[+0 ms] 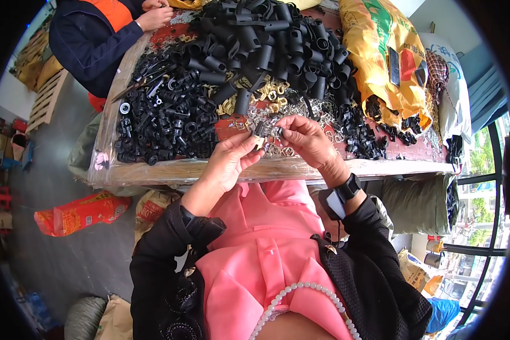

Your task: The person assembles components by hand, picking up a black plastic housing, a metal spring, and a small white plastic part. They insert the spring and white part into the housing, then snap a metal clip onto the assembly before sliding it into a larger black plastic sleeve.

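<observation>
My left hand (231, 158) is closed, thumb and fingers pinching a small cream-coloured part (259, 141) over the front edge of the table. Just to its right, my right hand (307, 140) pinches a small dark piece (278, 131) close to that part. The fingertips partly cover both pieces, so their exact kind cannot be made out. Beyond my hands lie loose silver metal rings (327, 118) and gold-coloured metal fittings (273, 93). Small black plastic fittings (175, 122) are heaped to the left, and black tubes (263, 56) are piled at the back.
The wooden table edge (266, 170) runs across before me. At the right, a yellow woven sack (379, 56) with a dark phone (394, 65) on it spills black parts. A co-worker's hand (154, 18) is at the far left. A red bag (82, 213) lies on the floor.
</observation>
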A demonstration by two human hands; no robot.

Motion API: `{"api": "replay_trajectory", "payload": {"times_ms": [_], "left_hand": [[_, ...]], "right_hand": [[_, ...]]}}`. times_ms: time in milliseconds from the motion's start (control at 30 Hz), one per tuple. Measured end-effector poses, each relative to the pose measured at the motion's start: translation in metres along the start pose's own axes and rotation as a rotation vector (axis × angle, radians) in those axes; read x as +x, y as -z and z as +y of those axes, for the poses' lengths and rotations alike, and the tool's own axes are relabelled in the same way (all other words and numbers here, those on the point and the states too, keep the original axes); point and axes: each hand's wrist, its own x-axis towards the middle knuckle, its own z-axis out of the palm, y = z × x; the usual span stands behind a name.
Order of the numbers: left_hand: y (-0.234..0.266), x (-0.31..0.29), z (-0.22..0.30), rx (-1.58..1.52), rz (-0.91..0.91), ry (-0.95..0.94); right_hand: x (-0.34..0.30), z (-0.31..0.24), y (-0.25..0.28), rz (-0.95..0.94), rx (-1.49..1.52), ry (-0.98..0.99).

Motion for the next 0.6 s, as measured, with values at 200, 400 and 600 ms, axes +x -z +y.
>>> {"api": "replay_trajectory", "payload": {"times_ms": [200, 400, 600], "left_hand": [[-0.006, -0.009, -0.001, 0.015, -0.026, 0.002], [-0.008, -0.014, 0.0, 0.017, -0.069, 0.018], [-0.011, -0.017, -0.003, 0.01, -0.086, 0.024]], "right_hand": [[-0.008, 0.003, -0.016, -0.073, 0.165, -0.052], [-0.015, 0.003, -0.022, -0.105, -0.019, 0.025], [-0.018, 0.003, -0.035, 0.015, -0.496, 0.306]]}}
